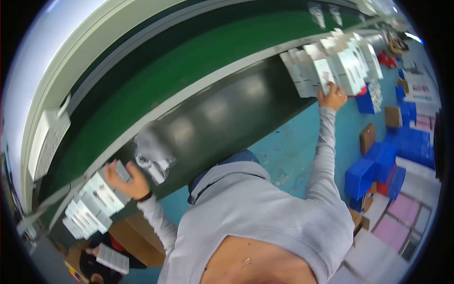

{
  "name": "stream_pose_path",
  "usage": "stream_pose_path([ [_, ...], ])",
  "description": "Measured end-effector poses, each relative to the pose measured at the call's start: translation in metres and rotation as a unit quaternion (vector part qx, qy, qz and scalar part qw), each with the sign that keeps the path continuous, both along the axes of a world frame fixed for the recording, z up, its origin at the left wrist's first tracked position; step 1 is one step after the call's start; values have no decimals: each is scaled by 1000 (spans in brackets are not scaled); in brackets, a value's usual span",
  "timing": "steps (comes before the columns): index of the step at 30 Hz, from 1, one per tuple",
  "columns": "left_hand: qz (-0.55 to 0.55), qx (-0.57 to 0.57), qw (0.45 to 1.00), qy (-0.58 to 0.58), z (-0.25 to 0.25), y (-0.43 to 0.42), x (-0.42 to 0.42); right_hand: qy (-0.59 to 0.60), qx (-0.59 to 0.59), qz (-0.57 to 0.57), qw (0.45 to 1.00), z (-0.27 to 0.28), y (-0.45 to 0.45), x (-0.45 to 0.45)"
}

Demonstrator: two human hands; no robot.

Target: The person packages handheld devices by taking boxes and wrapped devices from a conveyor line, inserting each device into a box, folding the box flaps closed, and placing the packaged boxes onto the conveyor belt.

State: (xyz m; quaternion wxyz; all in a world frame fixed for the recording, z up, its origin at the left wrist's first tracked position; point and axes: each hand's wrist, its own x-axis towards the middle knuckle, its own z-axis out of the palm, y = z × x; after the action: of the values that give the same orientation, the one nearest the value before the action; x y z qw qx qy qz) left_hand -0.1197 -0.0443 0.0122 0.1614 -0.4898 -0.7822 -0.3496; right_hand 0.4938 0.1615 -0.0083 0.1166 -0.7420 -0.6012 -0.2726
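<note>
The right hand (pixel 334 97) pinches the near end of a white box (pixel 322 71), arm stretched out far from the body. The left hand (pixel 128 181), fingers spread (motion-blurred, so its grip is unclear), reaches beside the left-hand boxes (pixel 101 196), near bagged parts (pixel 153 158).

smooth paper boxes (pixel 347 68), glossy tabletop (pixel 213 111)

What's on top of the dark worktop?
The worktop bears plastic-wrapped items near the left hand and stacks of white boxes at both ends, the right hand touching one. What lies under the stacks is covered.
</note>
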Motion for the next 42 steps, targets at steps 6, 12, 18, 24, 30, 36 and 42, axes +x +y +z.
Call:
stream_pose_path([
  [6, -208, -51, 806, -552, -29, 17, 90, 255, 19, 181, 950, 11, -25, -142],
  [12, -208, -49, 600, -771, -60, 10, 124, 487, -238, 375, 752, -47, -137, -345],
  [18, -146, -106, 785, -593, -72, -44, 29, 540, -548, 439, 465, -50, -135, -408],
  [24, -108, -428, 836, -325, 2, -103, -32, 460, -528, 437, 564, -106, -65, -549],
  [30, -87, -320, 879, -343, 17, -132, -55, 217, -618, 410, 635, -160, -52, -616],
  [36, -119, -247, 894, -354, 15, -141, -54, 260, -643, 411, 592, -185, -55, -599],
  [42, -179, -215, 887, -368, 11, -129, -51, 382, -542, 472, 581, -203, -54, -547],
])
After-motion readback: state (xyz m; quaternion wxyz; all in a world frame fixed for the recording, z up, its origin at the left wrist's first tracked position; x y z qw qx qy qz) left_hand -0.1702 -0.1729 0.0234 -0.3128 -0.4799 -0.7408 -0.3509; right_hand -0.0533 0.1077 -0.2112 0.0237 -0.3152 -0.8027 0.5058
